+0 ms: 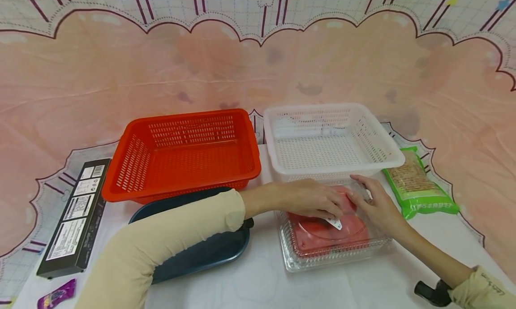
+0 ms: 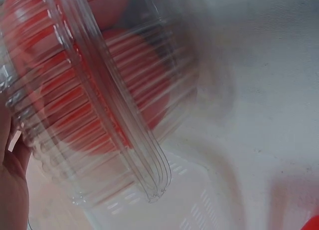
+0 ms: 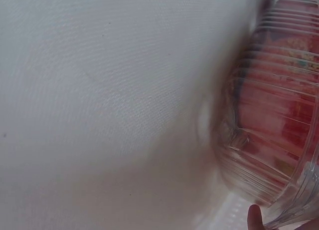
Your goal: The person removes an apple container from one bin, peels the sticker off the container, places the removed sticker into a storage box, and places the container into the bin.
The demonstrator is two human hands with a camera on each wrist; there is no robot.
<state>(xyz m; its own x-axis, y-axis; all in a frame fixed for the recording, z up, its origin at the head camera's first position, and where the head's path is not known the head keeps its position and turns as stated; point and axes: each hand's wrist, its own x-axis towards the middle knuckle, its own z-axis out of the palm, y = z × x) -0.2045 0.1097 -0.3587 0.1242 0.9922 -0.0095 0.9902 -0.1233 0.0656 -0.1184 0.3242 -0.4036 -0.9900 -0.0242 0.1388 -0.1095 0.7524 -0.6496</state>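
Observation:
A clear plastic clamshell container [image 1: 294, 259] stands at the middle right of the table with red contents. Through its ribbed side, the left wrist view shows round red things [image 2: 107, 90] that look like tomatoes. My left hand [image 1: 308, 199] lies across the lid with bent fingers, a small white piece [image 1: 335, 223] showing under them; whether it pinches this is hidden. My right hand [image 1: 376, 206] touches the lid's right side, thumb and index finger spread apart. One fingertip [image 3: 255, 217] appears beside the clear plastic in the right wrist view.
Behind stand a red basket [image 1: 121, 190] and a white basket [image 1: 387, 159]. A dark blue tray [image 1: 225, 251] lies beneath my left forearm. A black box [image 1: 74, 215] and a purple packet [image 1: 57, 294] lie left; a green bag [image 1: 421, 183] lies right.

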